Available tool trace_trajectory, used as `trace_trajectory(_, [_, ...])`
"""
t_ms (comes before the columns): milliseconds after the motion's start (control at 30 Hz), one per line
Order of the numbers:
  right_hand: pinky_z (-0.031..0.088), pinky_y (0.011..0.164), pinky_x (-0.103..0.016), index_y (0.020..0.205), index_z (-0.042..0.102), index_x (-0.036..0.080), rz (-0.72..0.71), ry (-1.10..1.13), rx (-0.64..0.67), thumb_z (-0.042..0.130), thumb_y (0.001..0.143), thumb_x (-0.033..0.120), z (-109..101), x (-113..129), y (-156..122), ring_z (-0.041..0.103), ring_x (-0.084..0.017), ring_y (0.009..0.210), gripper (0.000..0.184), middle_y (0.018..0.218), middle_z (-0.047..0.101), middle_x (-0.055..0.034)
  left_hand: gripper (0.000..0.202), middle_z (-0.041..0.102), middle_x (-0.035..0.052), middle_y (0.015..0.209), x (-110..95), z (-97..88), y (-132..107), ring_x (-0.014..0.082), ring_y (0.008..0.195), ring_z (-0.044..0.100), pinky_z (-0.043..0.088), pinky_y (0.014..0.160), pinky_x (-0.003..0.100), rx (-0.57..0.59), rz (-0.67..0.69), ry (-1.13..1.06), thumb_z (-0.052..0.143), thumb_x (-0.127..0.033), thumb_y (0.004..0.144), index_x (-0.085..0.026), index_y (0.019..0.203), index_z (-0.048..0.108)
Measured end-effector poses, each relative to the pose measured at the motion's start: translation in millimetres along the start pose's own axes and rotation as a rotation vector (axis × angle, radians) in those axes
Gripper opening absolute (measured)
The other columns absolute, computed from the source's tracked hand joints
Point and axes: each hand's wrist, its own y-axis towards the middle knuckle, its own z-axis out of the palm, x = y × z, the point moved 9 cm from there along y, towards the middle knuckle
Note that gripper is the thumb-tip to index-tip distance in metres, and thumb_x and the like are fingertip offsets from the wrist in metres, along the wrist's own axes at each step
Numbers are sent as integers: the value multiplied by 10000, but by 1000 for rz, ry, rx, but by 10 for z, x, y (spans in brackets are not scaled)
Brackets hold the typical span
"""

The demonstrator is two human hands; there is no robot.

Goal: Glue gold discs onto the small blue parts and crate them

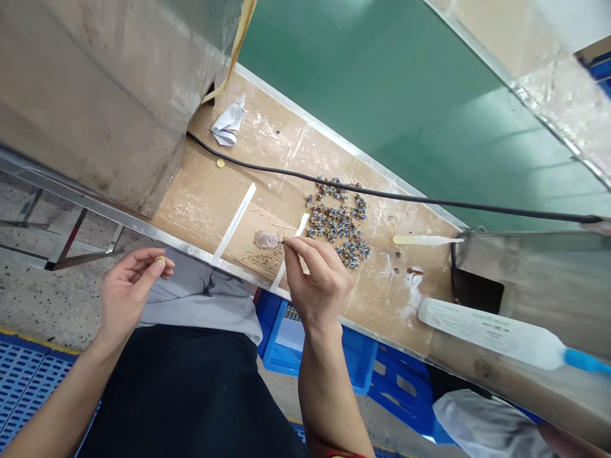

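My right hand [317,273] is closed in a pinch over the cardboard-covered bench. From its fingertips a thin dark-tipped tool [281,242] points left, its tip at a small clear plastic piece [266,240] with something glossy on it. Tiny brown specks [262,257] are scattered just below that piece. Off the bench's near edge, my left hand [131,286] is raised, thumb and forefinger closed on a small yellowish piece [161,259] too small to name. Several small blue-and-brass parts [334,221] lie in clusters beyond my right hand.
A black cable [296,173] crosses the bench. A crumpled white wrapper [229,124] and yellow disc [220,163] lie left. To the right are a pale plastic strip [424,240] and a white bottle with blue tip [496,334]. Blue bins [367,359] stand below. A co-worker's hand [602,224] shows far right.
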Motion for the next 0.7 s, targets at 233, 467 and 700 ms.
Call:
trace_trajectory(233, [670,877,-378,1166,833,272,3,-18,-13,753,1077,164,-12,2,-12,825,-229,956,161,1065,862,-54,293,887,57,1017,78,77,-35,189,896,841,726,925,334,71,-49,34,936,-408,963,-242,1200,889])
trace_trajectory(467, [688,873,-386,1138,840,255,46,6,-82,755,1071,163,-90,-65,-21,834,-231,958,142,1046,864,-60,366,893,94,1082,11,456,-99,234,918,863,751,953,411,235,-83,11,910,-440,976,-223,1269,875])
trace_trajectory(700, [712,897,-431,1156,844,303,179,287,-148,804,1018,133,-265,45,-123,851,-248,975,223,1061,869,-29,316,901,83,1154,-137,1066,-279,266,1035,887,751,1005,417,481,-79,-27,841,-411,1039,-254,1313,855])
